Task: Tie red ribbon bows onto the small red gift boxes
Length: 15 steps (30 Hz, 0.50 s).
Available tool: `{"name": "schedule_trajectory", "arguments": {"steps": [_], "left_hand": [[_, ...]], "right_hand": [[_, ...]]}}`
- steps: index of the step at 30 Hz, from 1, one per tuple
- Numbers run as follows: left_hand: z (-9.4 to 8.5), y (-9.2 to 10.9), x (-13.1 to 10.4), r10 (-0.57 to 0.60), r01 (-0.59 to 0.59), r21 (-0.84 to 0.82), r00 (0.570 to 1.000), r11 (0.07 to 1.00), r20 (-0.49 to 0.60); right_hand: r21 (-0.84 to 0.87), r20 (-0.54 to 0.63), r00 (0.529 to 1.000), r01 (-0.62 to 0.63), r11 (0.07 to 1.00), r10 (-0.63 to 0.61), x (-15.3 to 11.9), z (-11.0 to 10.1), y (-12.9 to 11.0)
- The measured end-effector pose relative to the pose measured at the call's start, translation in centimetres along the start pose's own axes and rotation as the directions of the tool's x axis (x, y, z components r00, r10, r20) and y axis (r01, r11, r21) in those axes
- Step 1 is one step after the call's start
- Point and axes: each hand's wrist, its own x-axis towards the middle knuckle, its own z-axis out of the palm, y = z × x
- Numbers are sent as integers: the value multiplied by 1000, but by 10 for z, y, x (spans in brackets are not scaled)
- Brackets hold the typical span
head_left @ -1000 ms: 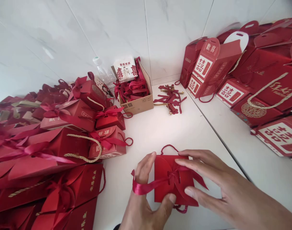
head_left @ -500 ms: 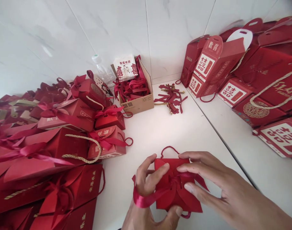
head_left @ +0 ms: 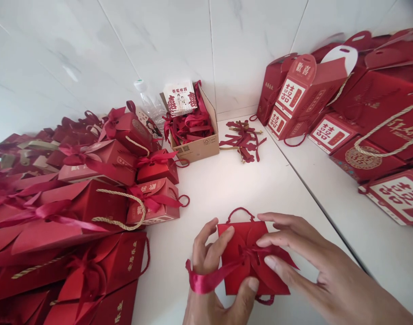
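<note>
A small red gift box (head_left: 235, 284) with curved top flaps and a twisted cord handle sits on the white surface in front of me. A shiny red ribbon (head_left: 206, 280) is knotted at the middle of its lid. My left hand (head_left: 215, 275) holds the box from the left, thumb on the near edge and fingers along the far left side; one ribbon tail drapes across those fingers. From the right, my right hand (head_left: 303, 257) has its thumb and fingertips around the other ribbon tail, close to the knot.
Ribbon-tied red boxes (head_left: 91, 203) are piled along the left. A cardboard box (head_left: 199, 151) at the back holds loose red ribbons and printed cards (head_left: 181, 97). Beside it lie flat red pieces (head_left: 245, 140). More red boxes (head_left: 303, 95) stand at the right.
The right fingertips have shifted slightly right along the ribbon by the knot. The left index finger has drawn back a little to the left. The box stays in nearly the same place.
</note>
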Motion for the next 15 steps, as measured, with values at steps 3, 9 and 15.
{"name": "schedule_trajectory", "arguments": {"steps": [3, 9, 15], "left_hand": [[1, 8, -1, -65, 62, -72, 997, 995, -37], [0, 10, 0, -172, 152, -140, 974, 978, -146], [-3, 11, 4, -264, 231, -193, 949, 954, -171]], "right_hand": [[38, -38, 998, -54, 998, 55, -2, 1, 2], [78, -92, 992, -77, 994, 84, -5, 7, 5], [-77, -80, 994, 62, 995, -69, -4, 4, 14]]}}
